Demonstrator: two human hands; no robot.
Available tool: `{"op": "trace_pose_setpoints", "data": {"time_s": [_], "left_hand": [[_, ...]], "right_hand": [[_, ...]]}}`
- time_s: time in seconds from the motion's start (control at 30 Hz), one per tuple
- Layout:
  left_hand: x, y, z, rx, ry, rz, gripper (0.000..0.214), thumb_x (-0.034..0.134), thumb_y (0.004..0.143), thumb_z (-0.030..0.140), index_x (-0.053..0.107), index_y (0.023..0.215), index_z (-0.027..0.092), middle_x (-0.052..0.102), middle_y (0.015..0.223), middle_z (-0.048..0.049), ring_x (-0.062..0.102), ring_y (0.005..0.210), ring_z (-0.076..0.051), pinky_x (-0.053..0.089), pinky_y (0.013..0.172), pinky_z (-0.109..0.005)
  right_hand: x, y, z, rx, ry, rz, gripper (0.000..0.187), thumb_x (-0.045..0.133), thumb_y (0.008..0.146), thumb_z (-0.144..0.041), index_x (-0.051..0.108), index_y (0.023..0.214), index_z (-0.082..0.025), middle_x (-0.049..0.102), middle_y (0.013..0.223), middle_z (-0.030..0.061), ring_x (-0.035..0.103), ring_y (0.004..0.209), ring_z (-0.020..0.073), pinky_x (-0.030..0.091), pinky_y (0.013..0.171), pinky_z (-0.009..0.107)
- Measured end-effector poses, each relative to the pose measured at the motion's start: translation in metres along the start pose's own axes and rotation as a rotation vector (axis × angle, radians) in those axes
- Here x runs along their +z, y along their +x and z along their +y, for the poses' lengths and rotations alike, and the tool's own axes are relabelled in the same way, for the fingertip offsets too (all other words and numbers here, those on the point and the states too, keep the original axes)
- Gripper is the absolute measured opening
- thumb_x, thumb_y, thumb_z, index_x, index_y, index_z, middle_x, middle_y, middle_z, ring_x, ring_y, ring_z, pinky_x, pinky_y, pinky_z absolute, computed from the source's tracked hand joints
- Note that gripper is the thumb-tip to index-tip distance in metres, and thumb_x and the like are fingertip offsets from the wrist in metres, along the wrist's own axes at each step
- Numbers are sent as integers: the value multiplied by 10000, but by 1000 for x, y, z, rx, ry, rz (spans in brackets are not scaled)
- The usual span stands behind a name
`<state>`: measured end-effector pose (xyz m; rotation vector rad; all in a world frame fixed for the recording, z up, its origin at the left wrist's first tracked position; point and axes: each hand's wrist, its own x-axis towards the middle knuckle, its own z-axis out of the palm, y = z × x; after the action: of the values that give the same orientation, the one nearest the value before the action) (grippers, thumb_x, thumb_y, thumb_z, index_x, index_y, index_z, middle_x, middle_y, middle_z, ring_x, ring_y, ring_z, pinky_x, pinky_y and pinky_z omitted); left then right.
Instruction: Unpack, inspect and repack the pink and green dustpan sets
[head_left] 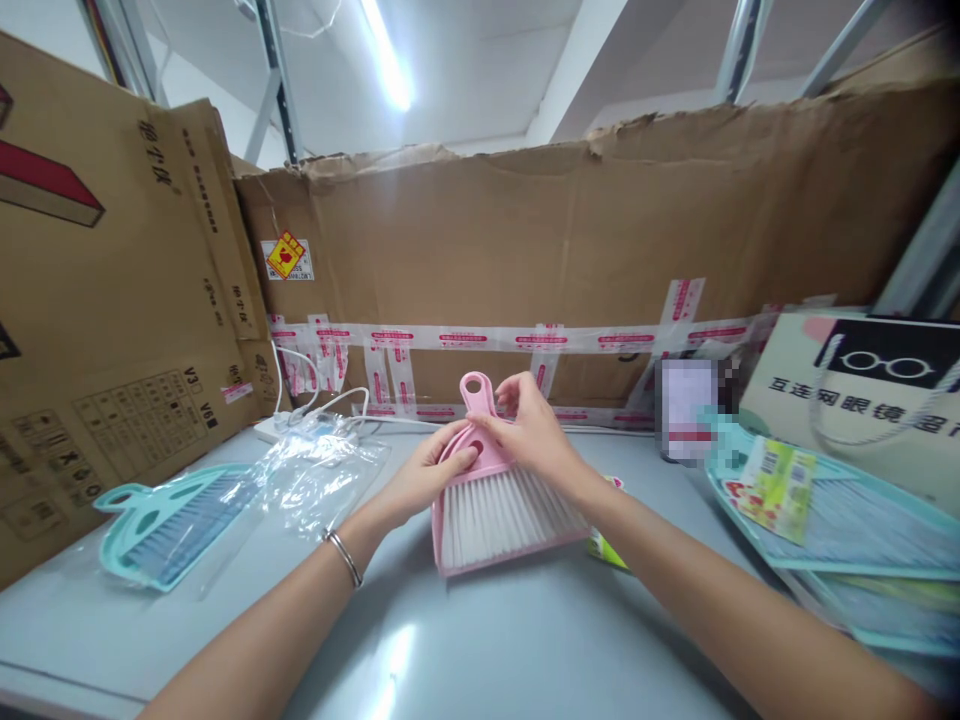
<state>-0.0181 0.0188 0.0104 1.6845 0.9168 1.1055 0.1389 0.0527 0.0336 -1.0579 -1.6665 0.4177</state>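
A pink hand brush (495, 510) with pale bristles lies nested against a pink dustpan (517, 562), whose rim shows along the lower edge and left side. Both are held up over the grey table with the looped handle end upward. My left hand (442, 460) is closed on the left side of the set, thumb on the front of the brush head. My right hand (529, 425) grips near the base of the handle from the right, its fingers bent behind it. Part of the handle is covered by my fingers.
A turquoise brush-and-dustpan set (176, 525) lies at left beside crumpled clear plastic (322, 480). More wrapped turquoise sets (862, 510) are stacked at right before a paper bag (862, 400). A green-yellow packet (606, 550) lies behind my right forearm. Cardboard (465, 240) walls the back.
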Motion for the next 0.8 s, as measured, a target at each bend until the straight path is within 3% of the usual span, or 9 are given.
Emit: {"op": "trace_pose_setpoints", "data": {"time_s": [0.07,0.17,0.23,0.6,0.8], "left_hand": [[0,0,1,-14,-8,-37,444,571,795,367,519,1208,211,546,1256,-59,477,1160,-235,366,973,-347],[1,-1,1,-7,-17,-93,441,553,811,363,515,1224,211,545,1260,-60,486,1149,-233,372,966,-351],[1,-1,1,-2,-19,-115,445,550,814,365,511,1233,219,548,1258,-57,488,1147,-233,373,967,-356],[3,-1,0,-11,-24,-118,459,566,793,386,539,1218,214,576,1226,-64,495,1141,-254,371,969,-381],[3,0,-3,-21,-62,-98,457,584,777,388,551,1199,216,586,1210,-64,503,1130,-245,374,960,-369]], "right_hand": [[-6,4,2,132,144,-102,372,675,645,-371,490,911,-188,575,923,52,555,816,176,444,740,327],[-19,9,4,324,380,-455,305,627,703,-352,571,932,-159,643,859,59,593,741,160,466,679,290],[-26,10,7,388,464,-576,265,627,708,-331,625,894,-142,664,763,45,599,666,146,468,635,267],[-18,4,2,392,288,-354,120,637,693,-241,687,697,-132,658,597,3,564,524,119,429,499,215],[-16,7,9,404,434,-451,198,628,707,-305,667,803,-136,683,708,35,603,610,145,477,573,256]]}}
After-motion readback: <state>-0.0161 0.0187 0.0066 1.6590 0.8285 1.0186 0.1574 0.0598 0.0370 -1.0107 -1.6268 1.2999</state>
